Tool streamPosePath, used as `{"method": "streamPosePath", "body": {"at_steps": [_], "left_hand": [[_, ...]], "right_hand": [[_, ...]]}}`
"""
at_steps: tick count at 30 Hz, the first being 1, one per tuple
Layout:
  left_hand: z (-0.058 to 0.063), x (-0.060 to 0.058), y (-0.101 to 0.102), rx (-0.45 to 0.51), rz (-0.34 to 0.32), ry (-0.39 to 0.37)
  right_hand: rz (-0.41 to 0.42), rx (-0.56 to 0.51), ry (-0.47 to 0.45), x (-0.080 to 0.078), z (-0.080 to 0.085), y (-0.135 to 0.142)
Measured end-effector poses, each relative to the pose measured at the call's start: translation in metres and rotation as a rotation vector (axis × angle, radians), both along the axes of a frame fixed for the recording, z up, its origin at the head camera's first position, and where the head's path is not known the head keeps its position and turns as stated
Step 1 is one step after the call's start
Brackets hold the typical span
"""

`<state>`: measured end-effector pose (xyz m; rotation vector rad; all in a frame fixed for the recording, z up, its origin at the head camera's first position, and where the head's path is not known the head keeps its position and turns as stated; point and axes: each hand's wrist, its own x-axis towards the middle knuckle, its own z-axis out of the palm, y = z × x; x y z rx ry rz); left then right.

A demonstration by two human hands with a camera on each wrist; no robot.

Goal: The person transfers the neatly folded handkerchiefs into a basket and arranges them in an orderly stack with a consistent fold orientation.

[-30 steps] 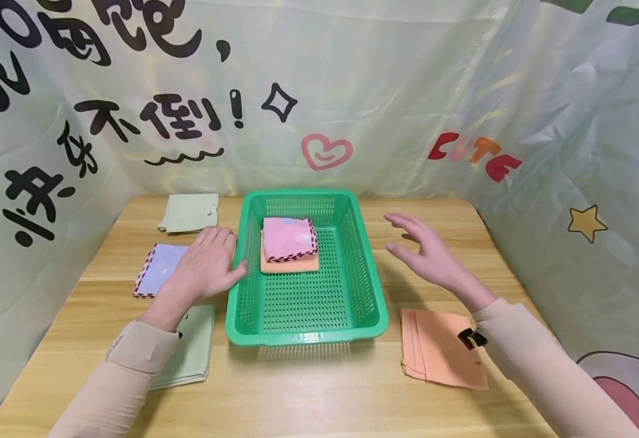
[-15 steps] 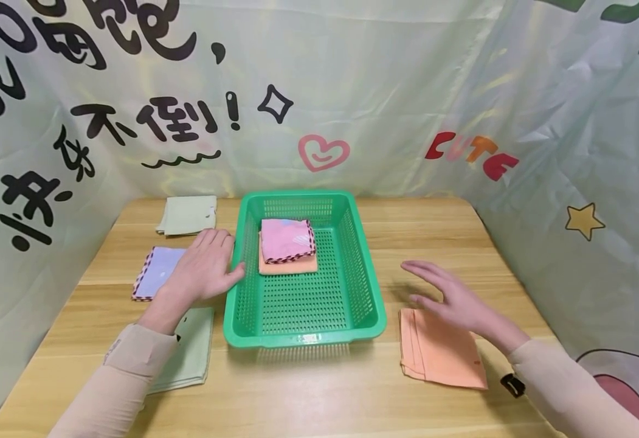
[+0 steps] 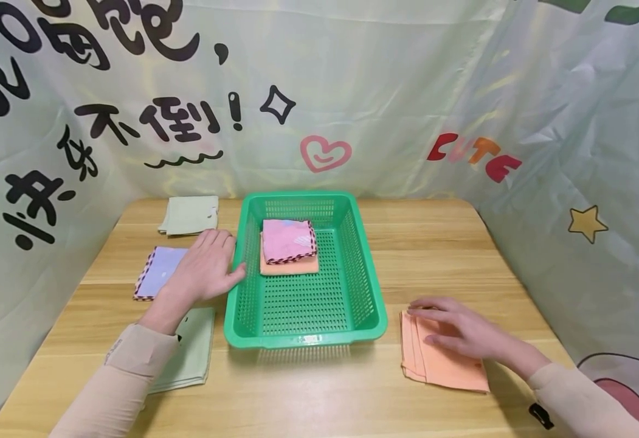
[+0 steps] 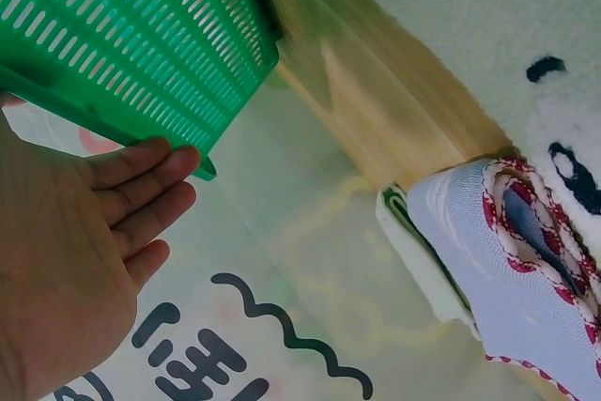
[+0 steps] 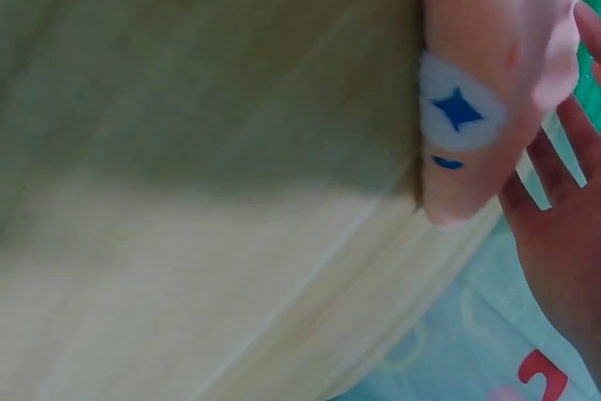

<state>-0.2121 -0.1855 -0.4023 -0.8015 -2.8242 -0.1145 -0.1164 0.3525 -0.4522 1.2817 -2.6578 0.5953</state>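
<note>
The orange cloth (image 3: 445, 368) lies folded on the table (image 3: 319, 395) at the lower right of the frame.

Risks, taken from the left: the blue cloth (image 3: 160, 271) is close beside the wrist and could be nudged, and the pale green cloth (image 3: 194, 350) at the lower left partly hides under the left sleeve (image 3: 133, 365), so a sideways sweep of that arm might drag its layers askew. The left hand (image 3: 204, 267) rests at the left rim of the green basket (image 3: 275, 340) with fingers straight (a light touch, I judge), so a push could slide the basket rightward. The right hand (image 3: 464, 331) is over the upper part of the orange cloth, fingers relaxed and not closed round it; how firmly they touch, I cannot tell. That cloth's layers step apart along its left edge, so a shallow pinch might catch only some and spoil the fold.

As for containers, the basket at the centre holds a folded pink cloth (image 3: 286, 240) lying on a peach cloth (image 3: 289, 268), both toward its upper left; a tilt could slide the pink one off.
</note>
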Motion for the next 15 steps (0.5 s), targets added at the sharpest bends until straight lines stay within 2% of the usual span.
{"method": "streamPosePath", "body": {"at_steps": [7, 15], "left_hand": [[0.0008, 0.0004, -0.0003, -0.004, 0.002, -0.004], [0.0002, -0.0004, 0.0003, -0.011, 0.003, -0.014]], "right_hand": [[-0.023, 0.032, -0.004, -0.0004, -0.0052, -0.001], [0.01, 0.001, 0.001, -0.0059, -0.0045, -0.0029]]}}
